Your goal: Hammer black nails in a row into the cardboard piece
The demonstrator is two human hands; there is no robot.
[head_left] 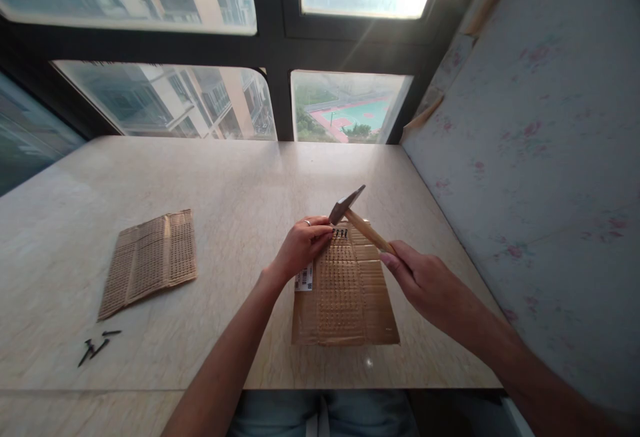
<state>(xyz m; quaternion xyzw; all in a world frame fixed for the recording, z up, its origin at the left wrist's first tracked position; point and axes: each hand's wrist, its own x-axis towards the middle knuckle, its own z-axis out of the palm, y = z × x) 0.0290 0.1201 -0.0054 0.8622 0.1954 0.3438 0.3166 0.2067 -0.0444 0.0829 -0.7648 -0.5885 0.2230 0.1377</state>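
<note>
My right hand (423, 277) grips the wooden handle of a hammer (356, 216), whose dark metal head hangs just above the far edge of a flattened cardboard piece (345, 290) full of small holes. My left hand (303, 244), a ring on one finger, rests on that cardboard's far left corner, fingers pinched together at a short row of dark nails (340, 232) standing in the cardboard under the hammer head. Whether the fingers hold one of those nails I cannot make out.
A second perforated cardboard piece (150, 260) lies to the left on the marble table (225, 177). A few loose dark nails (95, 345) lie near the front left. A papered wall (540, 157) stands on the right, windows behind.
</note>
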